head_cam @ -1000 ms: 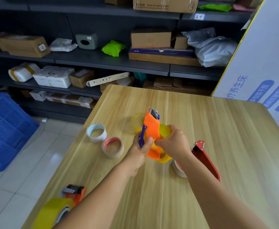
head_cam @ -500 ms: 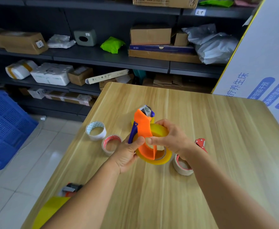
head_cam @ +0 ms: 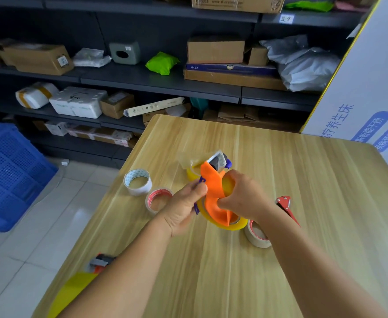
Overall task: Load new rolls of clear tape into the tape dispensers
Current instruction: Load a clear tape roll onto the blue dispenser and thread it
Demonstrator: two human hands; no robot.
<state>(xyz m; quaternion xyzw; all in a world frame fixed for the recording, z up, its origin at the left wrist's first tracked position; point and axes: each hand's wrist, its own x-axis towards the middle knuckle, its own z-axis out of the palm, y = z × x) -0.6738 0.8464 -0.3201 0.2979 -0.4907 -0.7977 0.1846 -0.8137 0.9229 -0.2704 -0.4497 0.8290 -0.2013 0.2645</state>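
So far, from the head camera, one orange tape holder (head_cam: 212, 198) is being loaded above the middle of the table (head_cam: 303, 180). A yellowish tape roll (head_cam: 228, 222) sits on it. The left hand (head_cam: 184, 208) grips its blue handle; the right hand (head_cam: 245, 198) pinches its orange body. Spare rolls (head_cam: 138, 182) wait near the left edge, and a red holder (head_cam: 286, 206) lies just beside the right wrist, so more seems left.

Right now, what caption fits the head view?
Both hands fit a tape roll into an orange dispenser.
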